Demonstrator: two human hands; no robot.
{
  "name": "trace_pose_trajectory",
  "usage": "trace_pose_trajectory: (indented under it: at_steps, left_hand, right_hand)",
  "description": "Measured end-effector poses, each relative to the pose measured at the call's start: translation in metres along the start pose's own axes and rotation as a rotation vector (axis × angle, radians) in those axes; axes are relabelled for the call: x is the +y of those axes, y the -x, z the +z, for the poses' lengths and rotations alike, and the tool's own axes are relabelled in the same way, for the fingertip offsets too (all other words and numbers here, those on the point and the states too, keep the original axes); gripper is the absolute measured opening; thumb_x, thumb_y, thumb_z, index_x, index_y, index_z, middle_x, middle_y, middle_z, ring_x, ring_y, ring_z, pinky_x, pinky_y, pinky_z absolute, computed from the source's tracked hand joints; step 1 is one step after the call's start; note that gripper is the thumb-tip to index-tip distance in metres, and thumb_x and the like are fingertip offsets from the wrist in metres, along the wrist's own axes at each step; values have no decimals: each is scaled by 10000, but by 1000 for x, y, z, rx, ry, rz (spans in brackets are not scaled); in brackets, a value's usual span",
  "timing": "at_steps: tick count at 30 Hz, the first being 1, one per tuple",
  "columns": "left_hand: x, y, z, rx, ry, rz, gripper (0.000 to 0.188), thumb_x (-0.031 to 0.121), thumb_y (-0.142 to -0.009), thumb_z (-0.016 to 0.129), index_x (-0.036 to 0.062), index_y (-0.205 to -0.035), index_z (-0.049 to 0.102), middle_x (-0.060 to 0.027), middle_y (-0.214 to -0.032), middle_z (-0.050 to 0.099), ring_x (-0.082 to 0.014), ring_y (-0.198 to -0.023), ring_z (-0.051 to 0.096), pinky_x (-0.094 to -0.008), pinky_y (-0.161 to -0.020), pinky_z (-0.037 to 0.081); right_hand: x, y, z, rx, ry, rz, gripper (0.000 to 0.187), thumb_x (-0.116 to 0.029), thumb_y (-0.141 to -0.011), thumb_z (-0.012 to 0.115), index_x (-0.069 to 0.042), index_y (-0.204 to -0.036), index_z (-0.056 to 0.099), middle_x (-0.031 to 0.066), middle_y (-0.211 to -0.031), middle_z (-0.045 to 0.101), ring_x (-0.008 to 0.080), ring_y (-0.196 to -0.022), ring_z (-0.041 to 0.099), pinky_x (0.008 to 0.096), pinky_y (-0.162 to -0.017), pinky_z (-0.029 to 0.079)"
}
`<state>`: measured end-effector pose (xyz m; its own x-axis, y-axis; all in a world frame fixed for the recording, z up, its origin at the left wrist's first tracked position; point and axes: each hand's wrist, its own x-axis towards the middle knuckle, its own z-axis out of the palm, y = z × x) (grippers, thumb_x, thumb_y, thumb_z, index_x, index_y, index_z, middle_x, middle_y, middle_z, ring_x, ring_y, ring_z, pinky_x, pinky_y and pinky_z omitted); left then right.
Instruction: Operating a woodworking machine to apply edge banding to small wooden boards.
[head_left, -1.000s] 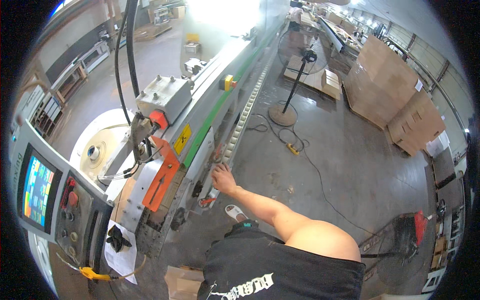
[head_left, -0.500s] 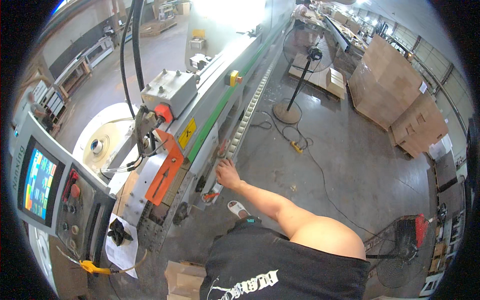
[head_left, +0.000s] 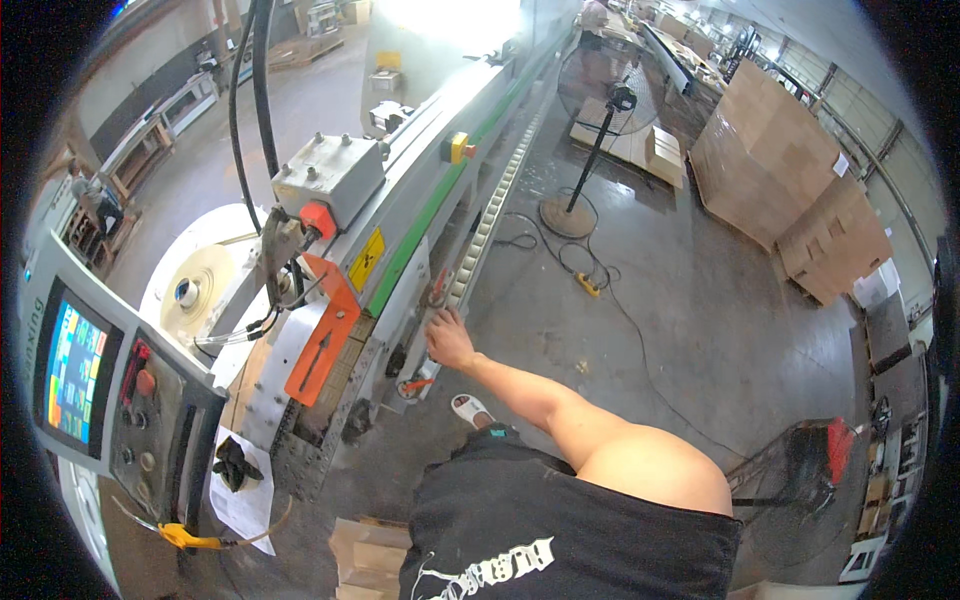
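Observation:
My right hand [head_left: 449, 338] reaches out to the near end of a long rail of pale rollers [head_left: 492, 215], which runs along the side of a big machine [head_left: 420, 215]. Its fingers are curled over the metal at the rail's end; the fingertips are partly hidden. Just beyond the hand is a small red lever [head_left: 438, 288]. Nearer to me, an orange-red handle [head_left: 415, 385] sits on a round fitting. My left hand is out of sight.
An orange guard plate [head_left: 322, 345] and a control panel with a screen [head_left: 75, 365] stand on the left. A floor fan [head_left: 568, 215] with a trailing cable is ahead, and another fan [head_left: 800, 480] at the lower right. Wrapped cartons [head_left: 765, 160] stand on the right.
The view has shifted slightly. My right hand stays at the near end of the roller rail, with its arm stretched out much as before.

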<state>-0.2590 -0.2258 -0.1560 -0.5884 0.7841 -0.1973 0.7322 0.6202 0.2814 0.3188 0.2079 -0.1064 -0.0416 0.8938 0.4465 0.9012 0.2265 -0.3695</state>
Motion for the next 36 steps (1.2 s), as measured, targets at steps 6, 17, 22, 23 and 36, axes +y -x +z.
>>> trace_pose_trajectory:
  at_steps: [6,17,22,23,36]
  left_hand:
    - [92,-16,-22,6,159,116,480,415,-937,483,-40,-931,637,-200,-842,643,-312,-775,607,-420,-707,481]
    - [318,-25,-70,-33,531,231,548,367,-993,393,-56,-668,514,-94,-573,483,-211,-557,414,-384,-562,367]
    - [391,-41,-45,46,794,336,553,362,-1000,395,-67,-666,494,-41,-578,435,-176,-560,384,-371,-532,324]
    - [422,-29,-60,49,804,353,554,395,-994,397,-28,-645,482,-38,-580,430,-169,-563,387,-358,-538,331]
    - [502,-31,-84,-43,664,448,365,298,-979,455,-50,-969,567,-179,-775,584,-341,-755,575,-381,-748,456]
  right_hand:
    - [1,0,0,-29,-12,7,136,-128,-759,557,-30,-812,635,134,-978,586,325,-1125,468,512,-1075,254]
    - [-40,-4,-22,-824,-323,40,424,-351,-776,632,-66,-1089,617,131,-1008,641,301,-1029,589,505,-1013,319]
    - [-116,53,-12,-1245,-889,-232,541,-317,-811,692,-37,-1237,511,109,-1048,654,213,-948,612,343,-786,496]
    - [-130,71,-9,-1314,-1009,-268,554,-305,-815,695,-26,-1250,495,110,-1045,655,208,-945,612,343,-790,494]
    - [-182,95,-51,-1197,-1408,141,525,-299,-811,718,15,-1192,539,95,-1156,601,188,-1064,537,346,-911,438]
